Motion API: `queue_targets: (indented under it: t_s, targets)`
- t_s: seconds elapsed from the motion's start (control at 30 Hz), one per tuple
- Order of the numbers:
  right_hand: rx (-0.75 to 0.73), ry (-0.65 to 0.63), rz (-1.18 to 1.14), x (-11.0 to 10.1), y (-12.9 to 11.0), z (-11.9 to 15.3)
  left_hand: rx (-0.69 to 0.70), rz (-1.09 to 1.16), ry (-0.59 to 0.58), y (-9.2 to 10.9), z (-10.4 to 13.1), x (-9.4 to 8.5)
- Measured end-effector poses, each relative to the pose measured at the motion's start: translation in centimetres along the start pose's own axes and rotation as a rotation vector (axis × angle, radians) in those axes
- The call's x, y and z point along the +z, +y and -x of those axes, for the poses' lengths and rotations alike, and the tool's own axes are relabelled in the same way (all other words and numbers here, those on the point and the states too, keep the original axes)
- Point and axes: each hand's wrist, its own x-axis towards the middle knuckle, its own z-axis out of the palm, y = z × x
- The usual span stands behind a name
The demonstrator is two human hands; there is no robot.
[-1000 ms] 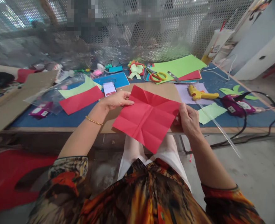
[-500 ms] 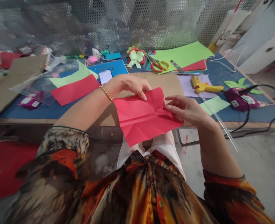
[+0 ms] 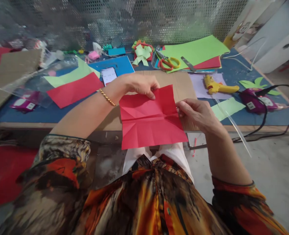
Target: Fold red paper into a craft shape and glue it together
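A creased sheet of red paper (image 3: 149, 122) hangs over my lap at the table's front edge, with fold lines running across and down it. My left hand (image 3: 144, 85) pinches its far edge, thumb on the near face and the other fingers behind the sheet. At the right edge of the sheet, my right hand (image 3: 193, 112) is closed, thumb against the fingers, gripping the paper's side. Beneath the far part of the paper lies a piece of cardboard (image 3: 169, 76) on the table.
Right of the cardboard lie a yellow glue gun (image 3: 218, 86), a pale green paper strip (image 3: 229, 108) and a purple box (image 3: 254, 101) with cables. Scissors (image 3: 168, 63) rest on green sheets (image 3: 195, 50) behind. A phone (image 3: 109, 76) and red paper (image 3: 77, 88) lie left.
The red paper has been opened out flatter and turned more squarely toward me. My right hand has gone from loose, parted fingers to a closed grip at its right edge.
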Motion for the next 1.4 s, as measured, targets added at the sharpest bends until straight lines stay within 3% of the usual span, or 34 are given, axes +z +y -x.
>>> queue_targets:
  t_s: [0.2, 0.4, 0.87, 1.1, 1.23, 1.4]
  targets:
    - [0.04, -0.044, -0.166, 1.1, 0.3, 0.1, 0.146, -0.114, 0.104, -1.3, -0.7, 0.1]
    - [0.056, -0.032, -0.198, 1.6, -0.1, -0.2, 0.128, 0.103, 0.158, -1.9, -1.4, 0.9]
    - [0.108, -0.028, -0.137, 2.1, -1.8, -0.9, 0.197, 0.047, 0.131, -3.3, -1.9, 2.3]
    - [0.04, -0.099, 0.08, 1.7, -3.4, -0.9, 0.158, 0.123, 0.171, -3.9, -1.9, 3.0]
    - [0.061, -0.139, 0.045, 1.6, -3.7, -1.5, 0.193, 0.13, 0.246, -4.7, -1.9, 3.3]
    - [0.117, -0.253, 0.014, 1.1, -3.5, -2.7, 0.195, 0.144, 0.233, -4.7, -2.0, 3.4]
